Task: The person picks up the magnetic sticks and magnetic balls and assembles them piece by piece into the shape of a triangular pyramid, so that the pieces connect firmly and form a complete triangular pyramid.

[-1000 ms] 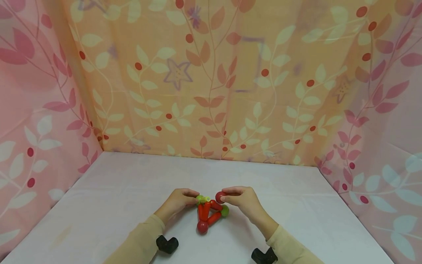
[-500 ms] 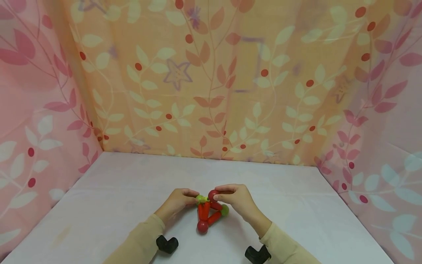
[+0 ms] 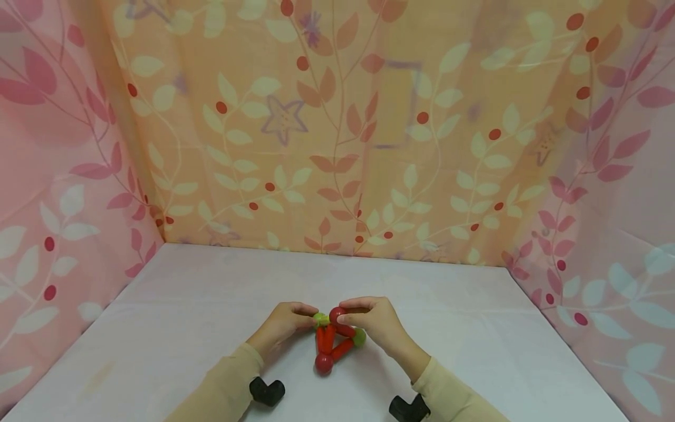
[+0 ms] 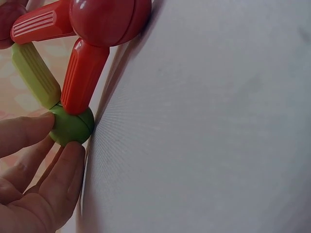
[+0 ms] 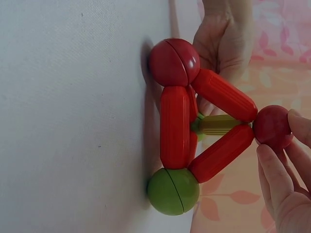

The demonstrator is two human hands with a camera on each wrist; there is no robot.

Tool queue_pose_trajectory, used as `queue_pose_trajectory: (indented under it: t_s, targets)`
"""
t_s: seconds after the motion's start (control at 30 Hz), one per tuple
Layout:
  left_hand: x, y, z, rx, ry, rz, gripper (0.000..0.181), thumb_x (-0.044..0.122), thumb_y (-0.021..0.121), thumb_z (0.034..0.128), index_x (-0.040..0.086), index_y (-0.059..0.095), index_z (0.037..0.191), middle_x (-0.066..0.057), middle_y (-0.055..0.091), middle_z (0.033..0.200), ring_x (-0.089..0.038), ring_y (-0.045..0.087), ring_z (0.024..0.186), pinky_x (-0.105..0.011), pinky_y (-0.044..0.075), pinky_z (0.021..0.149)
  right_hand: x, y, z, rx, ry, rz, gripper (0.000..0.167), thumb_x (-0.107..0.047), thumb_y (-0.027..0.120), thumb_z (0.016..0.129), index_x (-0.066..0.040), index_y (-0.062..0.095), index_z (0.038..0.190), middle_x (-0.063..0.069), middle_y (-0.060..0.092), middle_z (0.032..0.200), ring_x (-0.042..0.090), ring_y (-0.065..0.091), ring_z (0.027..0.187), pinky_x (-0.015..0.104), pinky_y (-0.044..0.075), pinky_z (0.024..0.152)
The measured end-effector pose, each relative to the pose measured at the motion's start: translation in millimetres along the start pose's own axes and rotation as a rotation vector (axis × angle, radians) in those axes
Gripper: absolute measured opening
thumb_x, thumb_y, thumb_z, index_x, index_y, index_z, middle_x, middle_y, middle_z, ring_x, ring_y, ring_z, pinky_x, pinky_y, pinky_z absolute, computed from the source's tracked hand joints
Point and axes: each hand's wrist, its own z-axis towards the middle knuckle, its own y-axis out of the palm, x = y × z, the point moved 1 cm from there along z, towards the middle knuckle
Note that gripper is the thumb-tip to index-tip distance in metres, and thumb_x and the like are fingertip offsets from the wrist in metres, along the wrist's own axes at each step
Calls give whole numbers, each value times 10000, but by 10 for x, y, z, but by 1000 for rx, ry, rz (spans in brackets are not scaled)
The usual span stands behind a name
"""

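Observation:
My left hand [image 3: 287, 321] pinches a green ball [image 4: 73, 130] at the left corner of a small frame of rods and balls. My right hand [image 3: 382, 322] holds a red ball [image 5: 273, 127] at the top between thumb and fingers. Red rods [image 5: 175, 127] and a yellow-green rod [image 5: 218, 124] meet at that top ball. A second red ball [image 5: 171, 62] forms the near corner, and another green ball [image 5: 174, 192] forms the right corner. In the right wrist view, the left green ball is mostly hidden behind the rods.
The frame stands on a white tabletop [image 3: 221, 287]. Behind the table hangs an orange leaf-patterned curtain [image 3: 337, 129], with pink curtains [image 3: 58, 176] at the sides. Black wrist-worn pieces [image 3: 267, 391] show below both hands.
My right hand has moved left with the red ball, from above the right-hand rod to the rod ends at the top. My left hand stays on the green ball.

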Motion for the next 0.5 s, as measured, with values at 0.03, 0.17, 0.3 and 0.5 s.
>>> queue_pose_trajectory:
  t_s: [0.03, 0.17, 0.3, 0.5]
  targets:
    - [0, 0, 0, -2, 2, -2, 250, 13, 724, 841, -10, 729, 1090, -86, 731, 1043, -152, 663, 888, -359, 581, 897, -2, 3, 1, 0, -1, -1, 306, -241, 803, 833, -85, 768, 1094, 72, 757, 1103, 222, 621, 1129, 393, 561, 938]
    - [5, 0, -8, -8, 9, 0, 252, 17, 722, 844, -14, 726, 1094, -86, 731, 1045, -149, 662, 886, -356, 581, 897, 2, 11, 4, -3, 0, -1, 292, -231, 807, 828, -89, 773, 1082, 72, 753, 1110, 222, 617, 1126, 374, 574, 913]
    - [13, -6, -15, -15, 14, -1, 254, 26, 727, 844, -15, 725, 1096, -93, 730, 1050, -149, 660, 882, -359, 581, 896, 14, 11, 15, -7, -6, -3, 292, -229, 814, 821, -90, 775, 1075, 68, 755, 1101, 220, 616, 1126, 365, 574, 908]
    - [37, -7, -16, -10, 16, -8, 249, 17, 728, 836, -14, 730, 1083, -87, 733, 1030, -149, 658, 870, -355, 583, 886, 30, -25, 22, -15, -28, 5, 301, -249, 804, 833, -95, 769, 1089, 77, 754, 1109, 213, 641, 1110, 357, 577, 904]
